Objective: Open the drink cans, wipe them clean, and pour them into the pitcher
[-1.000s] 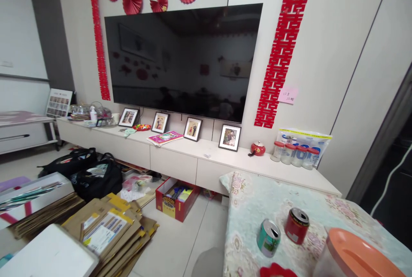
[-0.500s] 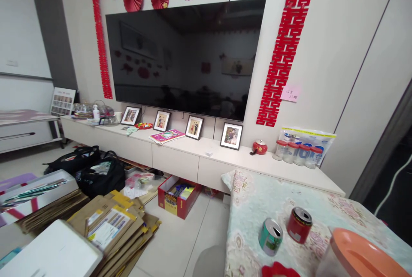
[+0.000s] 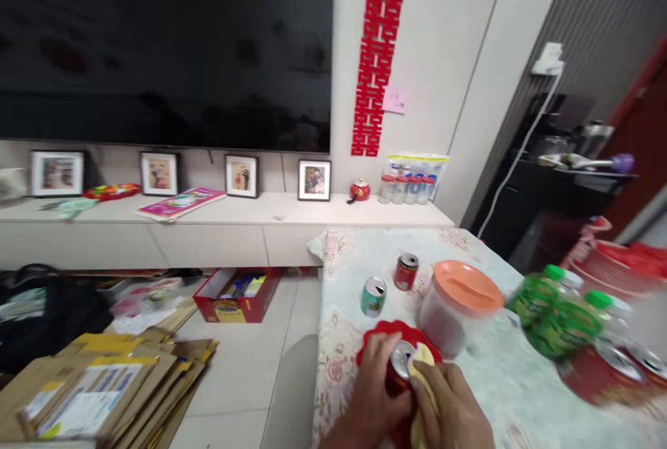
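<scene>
At the near edge of the flowered tablecloth, my left hand point(image 3: 372, 386) is wrapped round a dark red drink can point(image 3: 402, 358) with a silver top. A pale yellow cloth point(image 3: 424, 383) is gripped in my right hand point(image 3: 451, 404), pressed against the can's right side near the rim. Beneath the can lies a scalloped red tray point(image 3: 383, 327), partly hidden by both hands. Just beyond it stand an opened green can point(image 3: 374, 296) and an opened red can point(image 3: 406, 272). A clear tub with an orange lid point(image 3: 467, 286) is close behind my right hand.
Green-capped bottles point(image 3: 565, 313) and more red cans point(image 3: 604, 369) crowd the table's right side. A white TV cabinet point(image 3: 219, 244) bears photo frames, jars and a small red pot. Flattened cardboard point(image 3: 114, 379) and a red box point(image 3: 237, 296) are on the floor at left.
The view has turned right and down towards the table. Both hands have come into view, the left around a red can and the right with the yellow cloth.
</scene>
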{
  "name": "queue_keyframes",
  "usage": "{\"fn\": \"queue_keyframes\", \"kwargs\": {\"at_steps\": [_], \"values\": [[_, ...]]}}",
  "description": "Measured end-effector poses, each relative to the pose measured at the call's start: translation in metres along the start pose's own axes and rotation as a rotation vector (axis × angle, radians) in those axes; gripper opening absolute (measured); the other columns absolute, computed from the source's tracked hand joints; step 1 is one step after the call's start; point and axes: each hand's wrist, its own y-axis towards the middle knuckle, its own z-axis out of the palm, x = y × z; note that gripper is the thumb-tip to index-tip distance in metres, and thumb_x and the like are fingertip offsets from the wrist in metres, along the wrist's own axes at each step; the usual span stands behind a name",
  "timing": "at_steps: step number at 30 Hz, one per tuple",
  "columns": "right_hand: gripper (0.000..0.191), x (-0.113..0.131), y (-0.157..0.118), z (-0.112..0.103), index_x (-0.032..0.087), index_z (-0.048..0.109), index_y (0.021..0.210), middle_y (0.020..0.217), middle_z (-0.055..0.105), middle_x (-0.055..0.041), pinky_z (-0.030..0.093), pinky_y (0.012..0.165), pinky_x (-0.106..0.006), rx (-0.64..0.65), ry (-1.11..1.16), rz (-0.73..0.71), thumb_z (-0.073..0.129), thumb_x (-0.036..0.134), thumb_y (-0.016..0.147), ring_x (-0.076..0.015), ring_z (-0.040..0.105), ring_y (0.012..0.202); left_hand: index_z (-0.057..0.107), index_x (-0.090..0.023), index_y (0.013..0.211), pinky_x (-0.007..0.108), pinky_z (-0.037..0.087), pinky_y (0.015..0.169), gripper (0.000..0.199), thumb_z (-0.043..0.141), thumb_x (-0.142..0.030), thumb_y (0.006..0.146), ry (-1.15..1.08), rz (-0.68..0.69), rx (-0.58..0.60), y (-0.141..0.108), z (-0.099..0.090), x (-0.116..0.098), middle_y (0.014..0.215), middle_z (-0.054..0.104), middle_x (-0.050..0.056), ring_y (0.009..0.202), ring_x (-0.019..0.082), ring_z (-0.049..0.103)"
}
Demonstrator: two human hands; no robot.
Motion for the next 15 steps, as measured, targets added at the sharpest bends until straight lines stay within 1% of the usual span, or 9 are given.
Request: {"fn": "queue_keyframes", "kwargs": {"at_steps": [2,4,7,12,15], "values": [[0.026,0.007,-0.003,-0.005,0.026,0.073,0.118,0.096,0.069,-0.0060,0.061,0.081,-0.026,0.021,-0.042,0.023,0.054,0.038,0.105,-0.0171,0.074,0.087,0.060,-0.019,0.137,0.056,0.047,0.116,0.067,0.072,-0.022,0.072,-0.003,-0.020,-0.013,0.000,-0.001,-0.006,0.133,0.061,0.015,0.129,0.035,0.059],[0.023,0.017,-0.004,-0.009,0.026,0.073,0.115,0.094,0.067,-0.0053,0.060,0.077,-0.026,0.022,-0.086,0.053,0.053,0.034,0.105,-0.0165,0.072,0.083,0.062,-0.019,0.135,0.057,0.047,0.115,0.065,0.071,-0.020,0.071,0.006,-0.028,-0.046,-0.001,0.000,-0.008,0.130,0.062,0.015,0.128,0.035,0.060],[0.022,0.031,-0.002,-0.011,0.027,0.073,0.109,0.091,0.065,-0.0043,0.058,0.071,-0.025,0.024,-0.130,0.058,0.053,0.032,0.105,-0.0157,0.069,0.078,0.063,-0.019,0.130,0.058,0.049,0.112,0.058,0.068,-0.016,0.072,0.027,-0.022,-0.091,-0.001,0.001,-0.009,0.127,0.064,0.014,0.125,0.035,0.062],[0.023,0.048,0.003,-0.012,0.026,0.074,0.100,0.086,0.063,-0.0042,0.056,0.064,-0.026,-0.016,-0.183,0.050,0.051,0.027,0.103,-0.0165,0.067,0.071,0.064,-0.018,0.125,0.057,0.052,0.106,0.047,0.067,-0.022,0.079,0.044,-0.013,-0.115,-0.001,0.001,-0.014,0.124,0.066,0.015,0.120,0.034,0.064],[0.024,0.055,0.007,-0.016,0.027,0.073,0.098,0.087,0.063,-0.0042,0.054,0.063,-0.026,0.047,-0.201,0.083,0.050,0.022,0.100,-0.0176,0.067,0.073,0.065,-0.020,0.122,0.056,0.053,0.103,0.040,0.065,-0.025,0.082,0.052,-0.010,-0.155,-0.001,0.003,-0.016,0.120,0.067,0.014,0.116,0.033,0.064]]}}
